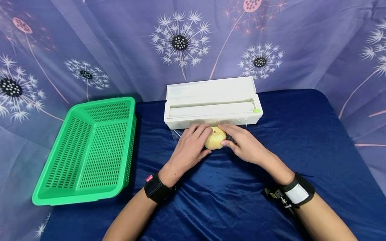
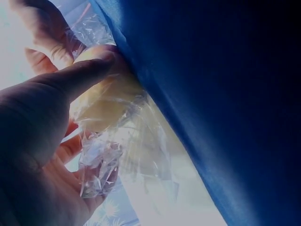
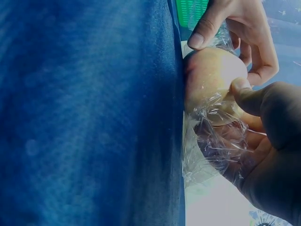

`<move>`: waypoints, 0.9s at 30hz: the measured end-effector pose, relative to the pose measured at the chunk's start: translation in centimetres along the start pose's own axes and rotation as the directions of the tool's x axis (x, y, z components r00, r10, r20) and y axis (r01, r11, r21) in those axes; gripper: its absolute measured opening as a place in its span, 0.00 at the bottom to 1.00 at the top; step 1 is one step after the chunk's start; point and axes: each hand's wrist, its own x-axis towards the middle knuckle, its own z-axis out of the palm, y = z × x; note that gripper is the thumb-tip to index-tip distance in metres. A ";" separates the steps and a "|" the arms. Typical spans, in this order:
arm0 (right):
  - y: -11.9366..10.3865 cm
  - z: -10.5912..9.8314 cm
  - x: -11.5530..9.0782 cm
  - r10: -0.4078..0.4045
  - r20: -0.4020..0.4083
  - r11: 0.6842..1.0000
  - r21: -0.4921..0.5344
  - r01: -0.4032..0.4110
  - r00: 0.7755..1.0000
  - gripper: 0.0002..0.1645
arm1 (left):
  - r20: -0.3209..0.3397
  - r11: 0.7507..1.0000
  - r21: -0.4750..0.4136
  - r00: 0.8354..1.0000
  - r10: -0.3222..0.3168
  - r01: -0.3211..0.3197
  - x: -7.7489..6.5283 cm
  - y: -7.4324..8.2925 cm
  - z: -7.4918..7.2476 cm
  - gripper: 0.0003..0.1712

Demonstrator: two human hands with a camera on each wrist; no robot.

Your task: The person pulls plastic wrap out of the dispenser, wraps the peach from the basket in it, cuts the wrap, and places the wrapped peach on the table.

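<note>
A round yellow apple (image 1: 215, 138) with a reddish blush (image 3: 210, 77) lies at the table's middle, partly wrapped in clear cling film (image 3: 218, 141). From the left, my left hand (image 1: 190, 146) holds it, fingers over its far side and thumb (image 2: 89, 70) against the fruit. My right hand (image 1: 245, 143) grips the opposite side, its thumb (image 3: 249, 95) pressed on the skin. Crumpled film bunches under the right palm, and a thin sheet of it spreads left toward the box. Just beyond the hands stands a white cling film box (image 1: 213, 120) with its lid raised.
Inside the box lies a white roll (image 1: 211, 109), with a small green piece (image 1: 256, 110) at the right end. To the left sits a green perforated basket (image 1: 130, 140). Dark blue cloth (image 1: 211, 201) covers the table, and a patterned curtain (image 1: 126, 40) hangs behind.
</note>
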 end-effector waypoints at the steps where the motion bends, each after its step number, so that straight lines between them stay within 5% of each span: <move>1: 0.0 0.0 0.0 0.001 0.000 1.000 0.002 -0.001 1.000 0.35 | -0.002 1.000 -0.007 1.000 0.000 0.000 0.0 0.0 0.0 0.44; 18: 0.0 0.2 0.2 0.006 -0.015 1.000 0.024 -0.005 1.000 0.35 | -0.025 0.977 -0.211 1.000 -0.019 0.014 0.2 -0.9 0.0 0.40; 27: -0.2 0.2 0.2 -0.030 -0.059 1.000 -0.005 0.030 0.998 0.36 | -0.003 0.968 -0.248 0.999 -0.038 0.036 0.2 -1.3 -0.1 0.40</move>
